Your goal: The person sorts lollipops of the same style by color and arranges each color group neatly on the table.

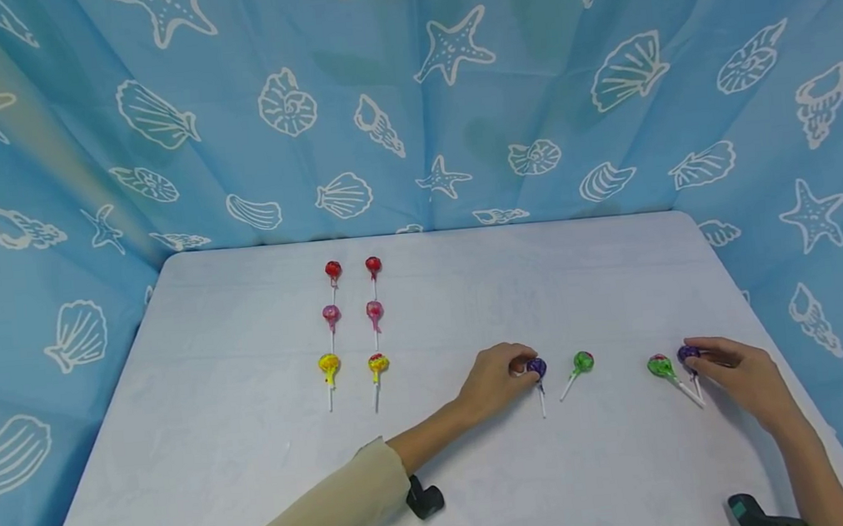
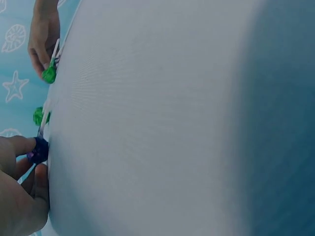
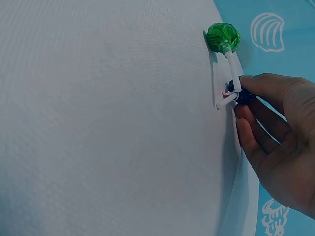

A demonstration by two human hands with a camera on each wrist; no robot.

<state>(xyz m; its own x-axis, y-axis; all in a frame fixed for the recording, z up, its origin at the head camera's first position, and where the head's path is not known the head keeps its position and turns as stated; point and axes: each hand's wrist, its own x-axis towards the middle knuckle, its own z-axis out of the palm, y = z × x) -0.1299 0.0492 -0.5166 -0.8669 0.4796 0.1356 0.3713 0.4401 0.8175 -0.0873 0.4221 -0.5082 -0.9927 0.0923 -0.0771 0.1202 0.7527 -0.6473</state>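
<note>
My left hand [image 1: 498,380] pinches the head of a purple lollipop [image 1: 537,367] between thumb and fingers, its white stick pointing toward me. Just right of it a green lollipop [image 1: 584,361] lies on the white table. Farther right, my right hand [image 1: 747,372] pinches a second purple lollipop [image 1: 689,352] by its head. Another green lollipop [image 1: 660,366] lies beside that one, and their sticks meet near the lower ends. In the right wrist view this green lollipop [image 3: 224,38] sits above the fingers, its stick crossing in front of the purple lollipop [image 3: 250,96].
On the table's left half stand two columns of lollipops: red [image 1: 333,269] and red [image 1: 373,265] at the back, pink [image 1: 331,314] and pink [image 1: 374,310] in the middle, yellow [image 1: 328,365] and yellow [image 1: 378,364] in front. A blue shell-patterned curtain [image 1: 391,90] hangs behind the table [image 1: 207,482].
</note>
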